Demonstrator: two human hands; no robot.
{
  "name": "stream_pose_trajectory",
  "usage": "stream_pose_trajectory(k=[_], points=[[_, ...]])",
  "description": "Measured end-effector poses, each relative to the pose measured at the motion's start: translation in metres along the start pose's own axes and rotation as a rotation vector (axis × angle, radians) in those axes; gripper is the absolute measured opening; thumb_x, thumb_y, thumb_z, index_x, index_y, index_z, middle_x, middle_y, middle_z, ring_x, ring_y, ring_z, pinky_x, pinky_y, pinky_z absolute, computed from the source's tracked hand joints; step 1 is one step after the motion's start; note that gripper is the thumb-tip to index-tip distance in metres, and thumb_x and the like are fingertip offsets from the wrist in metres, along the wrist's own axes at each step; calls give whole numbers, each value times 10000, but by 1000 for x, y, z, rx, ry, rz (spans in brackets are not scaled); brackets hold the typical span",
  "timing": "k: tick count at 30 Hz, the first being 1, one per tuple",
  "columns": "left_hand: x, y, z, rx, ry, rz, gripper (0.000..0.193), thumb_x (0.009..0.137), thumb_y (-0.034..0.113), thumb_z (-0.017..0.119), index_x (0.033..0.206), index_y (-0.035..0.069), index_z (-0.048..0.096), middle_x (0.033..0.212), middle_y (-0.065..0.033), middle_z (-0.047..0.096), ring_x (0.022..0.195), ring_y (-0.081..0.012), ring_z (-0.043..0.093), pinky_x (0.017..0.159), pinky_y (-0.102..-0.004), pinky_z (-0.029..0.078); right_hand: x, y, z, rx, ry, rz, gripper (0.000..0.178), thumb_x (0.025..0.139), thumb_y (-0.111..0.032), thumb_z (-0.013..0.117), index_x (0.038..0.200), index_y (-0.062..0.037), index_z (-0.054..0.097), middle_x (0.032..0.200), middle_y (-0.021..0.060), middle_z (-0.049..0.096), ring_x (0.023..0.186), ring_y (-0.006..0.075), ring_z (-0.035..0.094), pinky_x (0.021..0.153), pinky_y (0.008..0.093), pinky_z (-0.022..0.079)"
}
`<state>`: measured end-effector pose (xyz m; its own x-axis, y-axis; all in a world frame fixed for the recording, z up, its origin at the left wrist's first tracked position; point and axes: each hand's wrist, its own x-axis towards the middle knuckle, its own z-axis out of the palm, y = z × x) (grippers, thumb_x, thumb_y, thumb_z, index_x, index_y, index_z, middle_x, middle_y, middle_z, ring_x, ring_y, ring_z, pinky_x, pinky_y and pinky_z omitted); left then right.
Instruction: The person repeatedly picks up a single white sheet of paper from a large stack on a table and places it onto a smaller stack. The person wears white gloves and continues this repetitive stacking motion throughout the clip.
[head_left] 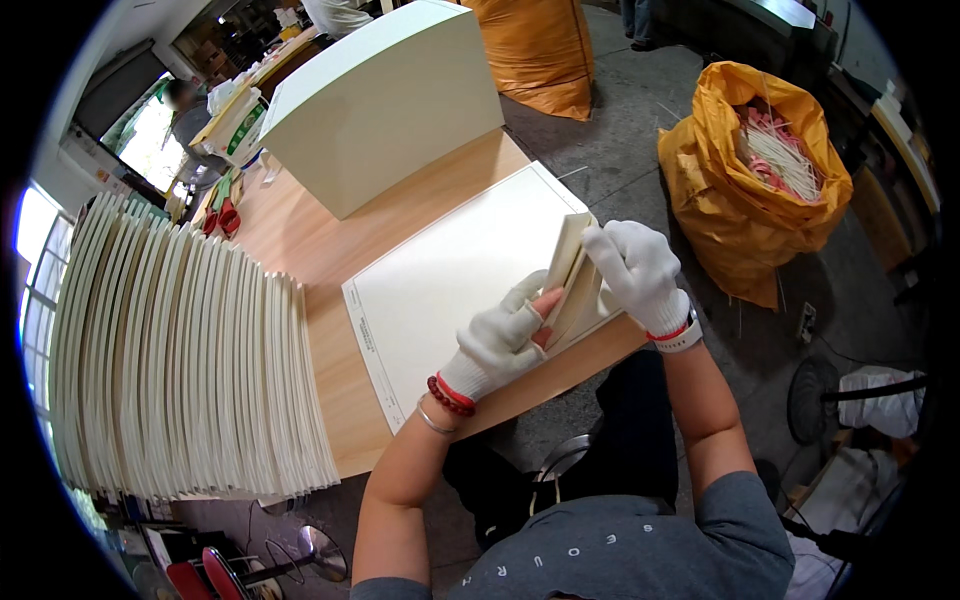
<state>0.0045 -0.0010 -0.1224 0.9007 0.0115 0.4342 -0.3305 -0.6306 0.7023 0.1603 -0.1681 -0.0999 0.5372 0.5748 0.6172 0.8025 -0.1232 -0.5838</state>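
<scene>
A large flat white sheet point(450, 270), with small print along its left edge, lies on the wooden table point(345, 420) before me. Over its right end I hold a narrow cream folded piece point(568, 255), tilted up; its exact kind cannot be made out. My left hand point(495, 345), in a white glove with bare fingertips, grips its lower left side with the fingers curled round it. At its upper right edge my gloved right hand point(637, 270) pinches with bent fingers. The right hand's fingertips are partly hidden.
A long row of cream curved panels point(180, 360) stands on edge at the left. Toward the back is a large pale curved-top box point(400, 110). Orange sacks point(690, 190) stand on the floor, one holding strip scraps. A fan point(812, 395) is at right; a person point(188, 120) is far left.
</scene>
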Motion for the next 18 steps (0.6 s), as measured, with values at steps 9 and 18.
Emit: stream_pose_trajectory(k=[9,18], points=[[-2,-7,1,-4,-129,-69,424,790,-16,731,1187,62,605,1340,-217,553,1095,-275,641,903,-300,530,0,0,7,-24,89,44,287,970,-142,572,723,-2,611,611,138,567,533,269,603,492,358,454],[-2,-10,3,43,-62,-36,430,764,-8,738,1169,73,618,1392,-223,517,1090,-312,652,898,-333,545,-1,-2,0,103,83,38,259,952,-164,607,738,-17,607,611,119,532,566,263,569,500,361,443]])
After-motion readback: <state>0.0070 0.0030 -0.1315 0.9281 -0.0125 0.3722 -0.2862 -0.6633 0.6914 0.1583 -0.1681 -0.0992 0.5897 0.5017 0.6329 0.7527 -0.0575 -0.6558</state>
